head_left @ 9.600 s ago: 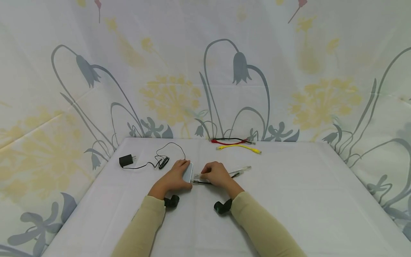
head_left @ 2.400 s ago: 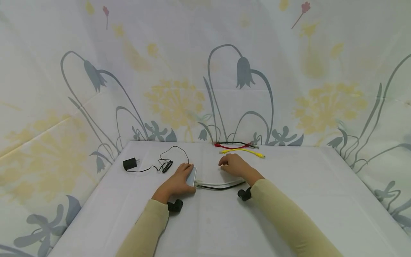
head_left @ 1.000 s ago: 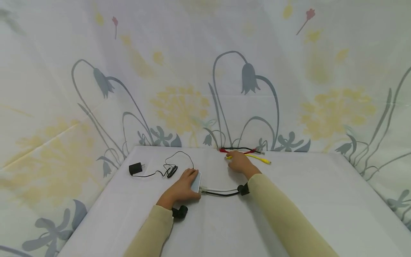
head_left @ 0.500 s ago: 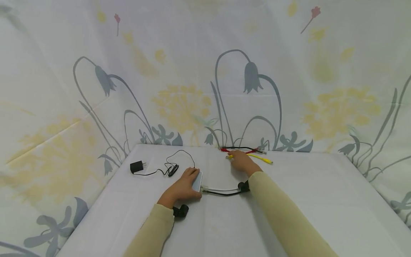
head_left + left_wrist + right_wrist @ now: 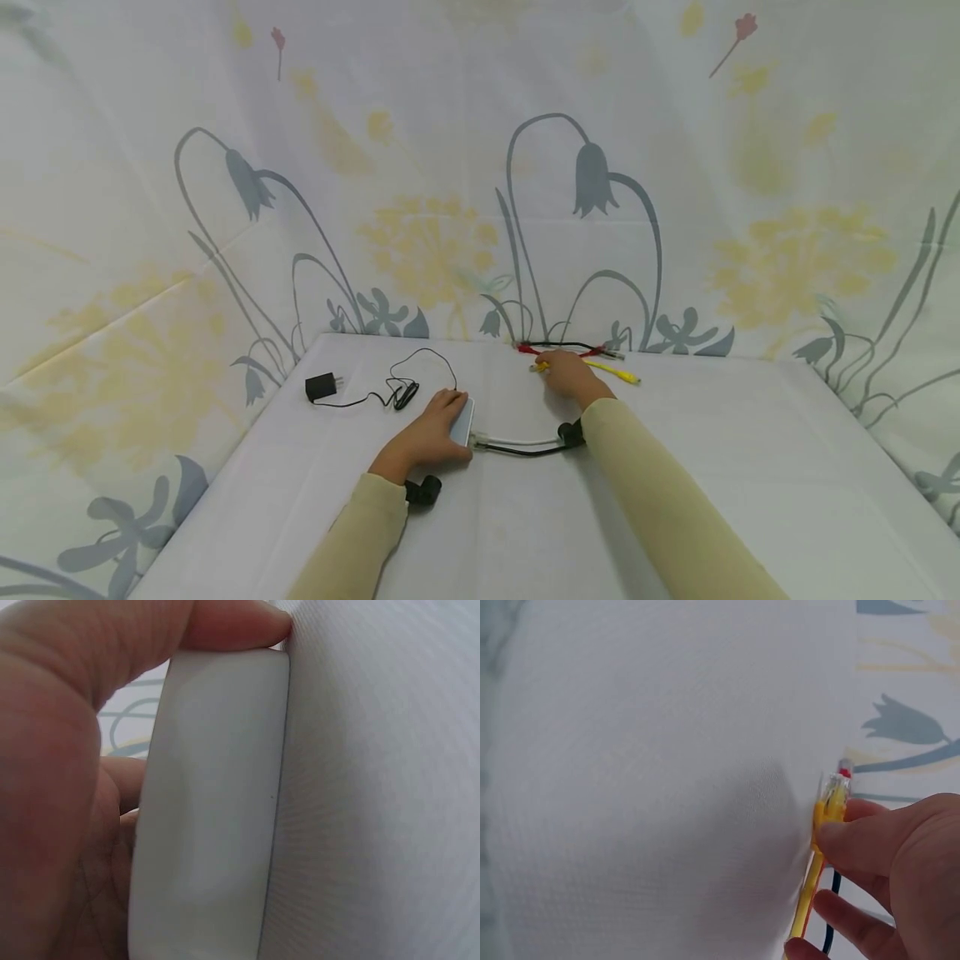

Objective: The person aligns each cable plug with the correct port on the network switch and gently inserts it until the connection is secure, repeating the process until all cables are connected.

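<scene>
My left hand (image 5: pixel 429 429) grips a small white box (image 5: pixel 462 423), thumb at its near end and fingers at the far end. Close up in the left wrist view, one smooth side of the box (image 5: pixel 210 795) stands on the tabletop. A white cable (image 5: pixel 517 442) and a black cable (image 5: pixel 517 452) with clear plugs run from the box's right side. Farther back, my right hand (image 5: pixel 568 375) pinches the left end of a yellow Ethernet cable (image 5: pixel 618 374) between thumb and finger. Its clear plug (image 5: pixel 836 787) sticks out past the fingertips in the right wrist view.
Behind the yellow cable lie a red cable (image 5: pixel 527 349) and another black cable (image 5: pixel 570 343), along the table's back edge by the patterned cloth. At the left sits a black power adapter (image 5: pixel 321 386), its thin cord (image 5: pixel 406 396) bundled and leading to the box.
My right hand has left the white cable's plug beside the box, reached back and taken the yellow cable's left end. The left hand keeps its hold on the box throughout.
</scene>
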The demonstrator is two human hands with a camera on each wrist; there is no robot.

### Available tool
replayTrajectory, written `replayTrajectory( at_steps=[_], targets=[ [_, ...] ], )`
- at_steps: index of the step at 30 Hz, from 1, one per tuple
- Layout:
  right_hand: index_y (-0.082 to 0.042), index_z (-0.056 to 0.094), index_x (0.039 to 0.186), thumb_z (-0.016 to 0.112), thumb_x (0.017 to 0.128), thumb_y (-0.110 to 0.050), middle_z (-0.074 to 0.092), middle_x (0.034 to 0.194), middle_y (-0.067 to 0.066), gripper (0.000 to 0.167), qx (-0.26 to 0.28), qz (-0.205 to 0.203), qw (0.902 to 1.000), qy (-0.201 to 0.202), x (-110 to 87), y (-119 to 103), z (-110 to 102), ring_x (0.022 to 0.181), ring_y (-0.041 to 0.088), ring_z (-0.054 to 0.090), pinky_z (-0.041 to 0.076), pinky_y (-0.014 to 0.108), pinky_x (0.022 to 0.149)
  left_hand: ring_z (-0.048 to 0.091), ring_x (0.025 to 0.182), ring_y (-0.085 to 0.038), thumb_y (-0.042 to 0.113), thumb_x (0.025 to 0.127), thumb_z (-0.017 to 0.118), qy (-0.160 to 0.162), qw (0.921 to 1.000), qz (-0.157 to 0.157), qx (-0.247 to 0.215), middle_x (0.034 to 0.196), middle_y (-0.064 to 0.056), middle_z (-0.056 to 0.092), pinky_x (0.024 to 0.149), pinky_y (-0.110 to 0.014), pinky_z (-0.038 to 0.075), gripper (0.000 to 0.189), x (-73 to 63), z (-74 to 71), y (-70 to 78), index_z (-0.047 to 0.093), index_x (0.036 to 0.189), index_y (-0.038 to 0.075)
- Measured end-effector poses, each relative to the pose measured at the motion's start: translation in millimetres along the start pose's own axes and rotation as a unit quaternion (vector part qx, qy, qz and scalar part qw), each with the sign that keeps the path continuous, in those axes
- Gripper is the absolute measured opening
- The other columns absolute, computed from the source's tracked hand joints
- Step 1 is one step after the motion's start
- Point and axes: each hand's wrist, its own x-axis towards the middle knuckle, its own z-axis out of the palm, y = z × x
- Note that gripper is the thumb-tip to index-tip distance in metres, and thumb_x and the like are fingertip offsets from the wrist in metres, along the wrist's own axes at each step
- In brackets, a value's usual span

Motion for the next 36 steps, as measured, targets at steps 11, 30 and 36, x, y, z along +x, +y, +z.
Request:
replayTrajectory(
  at_steps=[11, 30, 36],
  targets=[
    [-0.012, 0.068, 0.113, 0.049, 0.093, -0.004, 0.065, 0.119, 0.011, 0.029, 0.008, 0.017, 0.9998, 0.008, -6.0, 1.2, -0.7, 0.117, 0.032, 0.056, 0.043, 0.05, 0.099, 0.02, 0.147, -0.031, 0.028, 0.069, 0.074, 0.003, 1.0, 0.002, -0.004, 0.156, -0.012, 0.028, 0.11, -0.047, 0.034, 0.097, 0.6, 0.5, 1.2, 0.03, 0.152, 0.004],
    [-0.018, 0.073, 0.097, 0.063, 0.089, -0.015, 0.071, 0.104, 0.001, 0.014, 0.011, -0.022, 0.9997, 0.004, -18.0, 1.8, -0.9, 0.102, 0.023, 0.062, 0.047, 0.044, 0.091, 0.013, 0.15, -0.032, 0.029, 0.07, 0.076, -0.005, 0.9998, -0.017, -0.008, 0.159, -0.011, 0.025, 0.112, -0.049, 0.031, 0.098, 0.8, 0.3, 3.2, 0.028, 0.153, 0.007],
    [-0.019, 0.074, 0.1, 0.061, 0.089, -0.016, 0.071, 0.106, -0.001, 0.017, 0.015, -0.03, 0.9994, -0.002, -19.6, 0.3, 1.2, 0.108, 0.023, 0.06, 0.044, 0.044, 0.096, 0.015, 0.149, -0.031, 0.028, 0.07, 0.076, -0.001, 0.9999, -0.012, -0.003, 0.158, -0.011, 0.026, 0.112, -0.047, 0.032, 0.097, 0.5, 0.1, 3.8, 0.029, 0.152, 0.006]
  ],
)
